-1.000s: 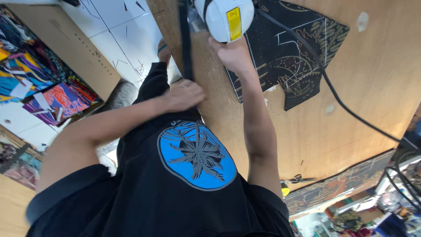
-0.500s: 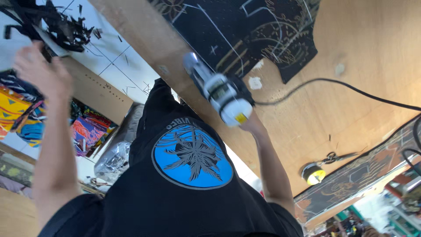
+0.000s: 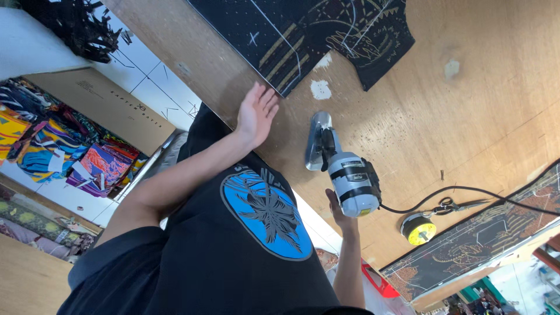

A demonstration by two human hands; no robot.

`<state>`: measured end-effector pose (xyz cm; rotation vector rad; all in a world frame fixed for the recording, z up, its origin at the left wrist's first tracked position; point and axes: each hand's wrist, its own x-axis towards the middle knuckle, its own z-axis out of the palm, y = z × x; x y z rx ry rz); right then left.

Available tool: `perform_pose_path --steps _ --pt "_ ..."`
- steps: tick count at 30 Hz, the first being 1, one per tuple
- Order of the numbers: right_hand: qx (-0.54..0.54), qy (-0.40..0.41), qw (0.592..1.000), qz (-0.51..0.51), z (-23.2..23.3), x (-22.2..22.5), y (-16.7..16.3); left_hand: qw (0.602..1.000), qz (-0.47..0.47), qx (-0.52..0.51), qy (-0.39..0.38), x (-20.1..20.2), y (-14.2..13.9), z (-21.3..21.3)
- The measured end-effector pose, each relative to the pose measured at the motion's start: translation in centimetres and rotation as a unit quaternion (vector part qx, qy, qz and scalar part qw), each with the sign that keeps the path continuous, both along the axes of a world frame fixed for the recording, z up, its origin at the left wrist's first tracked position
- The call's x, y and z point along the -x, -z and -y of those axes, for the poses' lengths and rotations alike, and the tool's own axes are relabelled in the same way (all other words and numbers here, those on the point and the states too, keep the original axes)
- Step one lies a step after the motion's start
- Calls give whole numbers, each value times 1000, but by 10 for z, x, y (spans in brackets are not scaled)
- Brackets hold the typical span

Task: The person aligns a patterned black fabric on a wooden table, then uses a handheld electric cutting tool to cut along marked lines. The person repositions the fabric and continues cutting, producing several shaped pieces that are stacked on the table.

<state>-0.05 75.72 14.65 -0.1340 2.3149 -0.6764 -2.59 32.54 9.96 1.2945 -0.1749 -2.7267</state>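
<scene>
A black cloth with gold and white line patterns (image 3: pixel 315 29) lies flat on a wooden table (image 3: pixel 466 116). My left hand (image 3: pixel 256 114) is open, fingers apart, at the table's near edge just below the cloth's corner. My right hand (image 3: pixel 336 209) grips the rear of a grey and white electric cloth cutter (image 3: pixel 344 169). The cutter's metal foot (image 3: pixel 318 140) rests on bare wood, apart from the cloth. A black cable (image 3: pixel 466 192) runs from the cutter to the right. My black shirt with a blue round print fills the bottom.
Scissors (image 3: pixel 450 205) and a round yellow-topped object (image 3: pixel 417 228) lie right of the cutter. Another black patterned cloth (image 3: pixel 478 245) lies along the lower right. Colourful folded fabrics (image 3: pixel 87 163), a brown cardboard box (image 3: pixel 99 108) and black scraps (image 3: pixel 81 26) are on the left.
My left hand has come down from high on the left to the table edge by the cloth. The cutter in my right hand has moved back from the cloth onto bare wood.
</scene>
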Motion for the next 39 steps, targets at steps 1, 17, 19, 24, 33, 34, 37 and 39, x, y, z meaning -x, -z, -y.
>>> perform_pose_path --steps 1,17,19,24,33,34,37,39 --pt "-65 55 992 94 2 3 -2 1000 3 14 8 8 0 2" --pt "138 -227 962 -60 38 120 6 922 171 297 181 48 12 37" --pt "153 -234 960 -29 24 134 15 913 165 324 186 34 14 45" --pt "159 -264 951 33 15 152 30 899 207 320 216 -17 5 73" --pt "219 -318 922 -5 73 136 42 910 173 330 182 -37 -5 77" --pt "245 -293 924 9 80 130 44 884 167 395 186 -40 -9 77" --pt "219 -216 950 60 98 119 44 700 208 613 301 -52 -22 84" --pt "211 -238 947 32 109 115 40 529 199 739 367 -56 -27 95"
